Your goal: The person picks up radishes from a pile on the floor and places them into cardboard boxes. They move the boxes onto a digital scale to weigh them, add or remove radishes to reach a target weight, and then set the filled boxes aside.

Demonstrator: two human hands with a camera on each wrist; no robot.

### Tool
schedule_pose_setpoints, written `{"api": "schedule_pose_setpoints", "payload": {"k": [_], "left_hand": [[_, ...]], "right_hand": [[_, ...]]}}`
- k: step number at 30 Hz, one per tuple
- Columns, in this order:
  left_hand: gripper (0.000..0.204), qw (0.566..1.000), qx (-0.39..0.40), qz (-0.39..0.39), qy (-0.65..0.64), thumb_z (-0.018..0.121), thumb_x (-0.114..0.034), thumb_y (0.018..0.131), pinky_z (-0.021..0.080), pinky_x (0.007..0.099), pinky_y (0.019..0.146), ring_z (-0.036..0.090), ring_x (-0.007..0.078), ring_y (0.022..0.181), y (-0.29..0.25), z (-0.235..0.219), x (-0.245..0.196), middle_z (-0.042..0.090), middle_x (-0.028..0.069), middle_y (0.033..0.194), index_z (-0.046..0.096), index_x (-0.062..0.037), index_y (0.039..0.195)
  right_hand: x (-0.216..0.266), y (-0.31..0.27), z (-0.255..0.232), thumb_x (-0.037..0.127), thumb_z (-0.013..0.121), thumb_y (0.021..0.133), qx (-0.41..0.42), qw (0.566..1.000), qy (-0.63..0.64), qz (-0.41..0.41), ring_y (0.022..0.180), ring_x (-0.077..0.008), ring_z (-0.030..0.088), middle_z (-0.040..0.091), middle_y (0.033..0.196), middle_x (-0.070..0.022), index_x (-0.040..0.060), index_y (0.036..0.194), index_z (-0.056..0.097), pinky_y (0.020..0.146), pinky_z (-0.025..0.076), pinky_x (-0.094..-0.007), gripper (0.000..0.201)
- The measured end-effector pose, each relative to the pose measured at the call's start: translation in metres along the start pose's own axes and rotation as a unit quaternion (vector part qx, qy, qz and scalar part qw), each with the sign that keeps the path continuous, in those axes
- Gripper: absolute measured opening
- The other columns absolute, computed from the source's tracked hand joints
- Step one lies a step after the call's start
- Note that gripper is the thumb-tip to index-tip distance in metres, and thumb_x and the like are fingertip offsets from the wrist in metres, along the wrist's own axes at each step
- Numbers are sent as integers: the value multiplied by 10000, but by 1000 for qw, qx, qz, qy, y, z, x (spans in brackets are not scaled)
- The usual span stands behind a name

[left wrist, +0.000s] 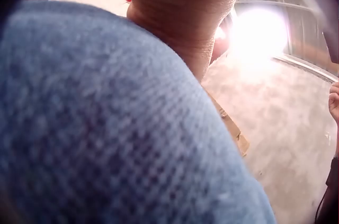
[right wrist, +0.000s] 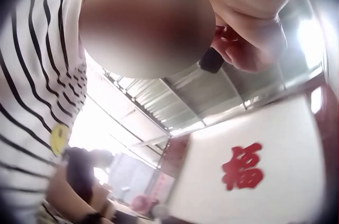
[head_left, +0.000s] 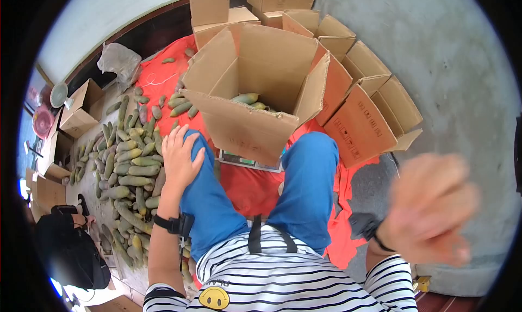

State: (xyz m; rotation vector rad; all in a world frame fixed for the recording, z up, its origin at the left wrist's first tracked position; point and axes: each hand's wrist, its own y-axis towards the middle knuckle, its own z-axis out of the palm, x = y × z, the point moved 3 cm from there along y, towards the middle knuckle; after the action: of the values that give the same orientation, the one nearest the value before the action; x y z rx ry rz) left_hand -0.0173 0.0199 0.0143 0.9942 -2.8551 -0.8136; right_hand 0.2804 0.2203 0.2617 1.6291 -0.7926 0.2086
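My left hand (head_left: 182, 156) rests on the blue-trousered left knee (head_left: 197, 149), its fingers laid over it. Raised at the right side is my right hand (head_left: 432, 206), blurred and close to the head camera. Bent fingers (right wrist: 233, 49) show near a small dark object (right wrist: 212, 61) in the right wrist view; I cannot tell whether they hold it. Between the knees stands an open cardboard box (head_left: 247, 124) with several long green gourds (head_left: 247, 99) inside. Under its front edge a scale (head_left: 244, 161) partly shows. Trouser cloth (left wrist: 106, 113) fills much of the left wrist view.
A large heap of green-brown gourds (head_left: 133, 170) lies on the floor at left. Open cardboard boxes (head_left: 364, 121) stand along the right and back. Red sheeting (head_left: 244, 189) spreads beneath the box. At far left are a black bag (head_left: 70, 252) and another carton (head_left: 81, 108).
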Motion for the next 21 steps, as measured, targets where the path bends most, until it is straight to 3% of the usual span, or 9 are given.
{"api": "schedule_pose_setpoints", "payload": {"k": [2, 3, 4, 5, 11, 16, 21], "left_hand": [[412, 999, -32, 10, -1, 685, -290, 785, 263, 527, 1091, 387, 330, 1306, 9, 7, -7, 490, 121, 1348, 619, -133, 1159], [412, 1000, -4, 12, 12, 685, -290, 785, 263, 527, 1091, 387, 330, 1306, -20, -19, 8, 490, 121, 1348, 619, -133, 1159], [404, 1000, -7, 11, 12, 682, -286, 786, 263, 524, 1092, 388, 330, 1304, -21, -20, 8, 492, 122, 1342, 618, -128, 1153], [397, 1000, -16, 10, 9, 679, -282, 788, 262, 521, 1093, 390, 331, 1301, -18, -18, 7, 494, 123, 1337, 617, -124, 1147], [393, 1000, -30, 5, 3, 673, -281, 788, 257, 520, 1096, 388, 333, 1302, -15, -15, 4, 489, 133, 1341, 613, -112, 1137], [394, 1000, -17, -14, -11, 674, -244, 766, 241, 556, 1101, 384, 358, 1313, -17, -19, 1, 474, 149, 1363, 599, -92, 1121], [468, 1000, -8, 2, -18, 727, -298, 662, 232, 587, 1093, 387, 382, 1312, -21, -16, 5, 476, 161, 1354, 624, -123, 1084]], "right_hand": [[8, -9, -25, 486, 602, 892, -1, 1000, -9, 2, 755, -177, 584, 623, 937, -130, 40, 1002, 691, 652, 499, -338, 468], [20, -10, -15, 478, 601, 894, -28, 999, -1, 20, 755, -176, 583, 622, 936, -128, 39, 1005, 689, 652, 497, -335, 462], [35, -24, -33, 470, 600, 895, -36, 999, -11, 22, 754, -175, 581, 621, 934, -126, 38, 1008, 687, 653, 495, -333, 455], [78, -68, -83, 462, 599, 897, -40, 999, -25, 21, 754, -174, 580, 620, 932, -124, 36, 1011, 685, 653, 492, -330, 449], [79, -49, -79, 413, 593, 907, -41, 994, -99, -2, 751, -168, 571, 615, 923, -113, 30, 1031, 673, 656, 480, -314, 411], [82, -18, -104, 373, 588, 916, -11, 978, -175, -110, 749, -162, 564, 611, 915, -104, 24, 1048, 664, 658, 470, -300, 381], [47, 28, -105, 332, 583, 924, -106, 920, -256, -279, 747, -157, 556, 607, 906, -95, 18, 1064, 654, 661, 459, -287, 351]]}}
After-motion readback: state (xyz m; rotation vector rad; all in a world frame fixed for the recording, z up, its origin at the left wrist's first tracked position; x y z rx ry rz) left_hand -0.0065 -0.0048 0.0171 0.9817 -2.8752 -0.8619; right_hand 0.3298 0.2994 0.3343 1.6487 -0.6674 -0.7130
